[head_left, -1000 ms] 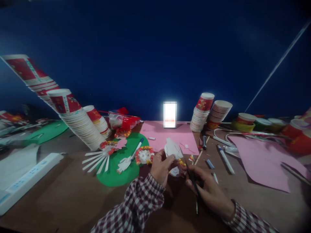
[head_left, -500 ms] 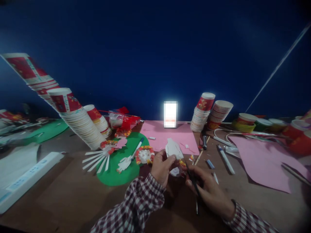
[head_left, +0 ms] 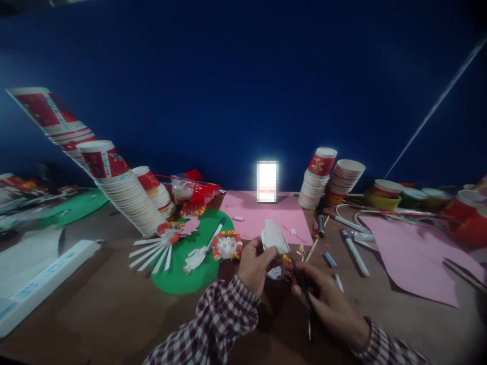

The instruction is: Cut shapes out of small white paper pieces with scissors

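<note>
Pinched between the thumb and fingers of my left hand (head_left: 255, 266) is a piece of white cut paper (head_left: 272, 237) with an irregular outline. My right hand (head_left: 329, 294) grips dark scissors (head_left: 303, 289), their thin blades against the paper's right edge. The lower handle part sticks out below my right palm. Under and between my hands lies a small white cutout (head_left: 276, 274) with red and yellow bits, partly covered. Left of my left hand, a round paper piece with a red-yellow fringe (head_left: 227, 245) sits at the edge of a green sheet (head_left: 182, 284).
Stacked paper cups (head_left: 129, 195) lean at left; more cup stacks (head_left: 317, 177) stand at back right. Pink sheets (head_left: 413, 261) lie behind and to the right. A marker (head_left: 354, 252), a blue eraser-like block (head_left: 330, 260), a power strip (head_left: 49, 284) and a bright blurred screen (head_left: 267, 181) are around.
The white paper has turned slightly and shifted a little right and down in my left hand. The scissors stay at its right edge; the whole view has moved slightly.
</note>
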Demonstrator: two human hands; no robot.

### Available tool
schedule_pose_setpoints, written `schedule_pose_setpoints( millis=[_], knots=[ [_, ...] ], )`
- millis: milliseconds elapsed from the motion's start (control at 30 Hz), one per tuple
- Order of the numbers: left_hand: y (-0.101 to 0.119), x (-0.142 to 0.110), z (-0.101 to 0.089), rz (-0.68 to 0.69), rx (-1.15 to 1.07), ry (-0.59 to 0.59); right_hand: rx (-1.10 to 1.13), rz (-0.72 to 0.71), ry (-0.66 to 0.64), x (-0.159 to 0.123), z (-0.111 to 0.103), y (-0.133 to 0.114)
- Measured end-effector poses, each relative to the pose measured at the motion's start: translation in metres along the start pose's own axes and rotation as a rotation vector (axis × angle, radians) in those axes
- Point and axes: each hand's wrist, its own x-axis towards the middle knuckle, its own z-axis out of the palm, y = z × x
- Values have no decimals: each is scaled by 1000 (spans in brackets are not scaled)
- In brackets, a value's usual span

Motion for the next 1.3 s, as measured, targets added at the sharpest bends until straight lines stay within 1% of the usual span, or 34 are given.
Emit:
schedule_pose_setpoints(
  millis=[267, 533, 833, 1067, 1300],
  knots=[
    [0, 0, -1, -16, 9, 8, -3, -2, -24, 3, -1, 0],
    [-1, -1, -1, -4, 3, -9, 1, -7, 1, 1, -1, 2],
    [-1, 0, 0, -19, 36, 28, -20, -5, -6, 1, -1, -2],
    [0, -3, 2, -16, 30, -17, 0, -6, 12, 1, -1, 1],
    [-1, -3, 2, -13, 35, -16, -38, -15, 8, 1, 0, 4]
  ],
)
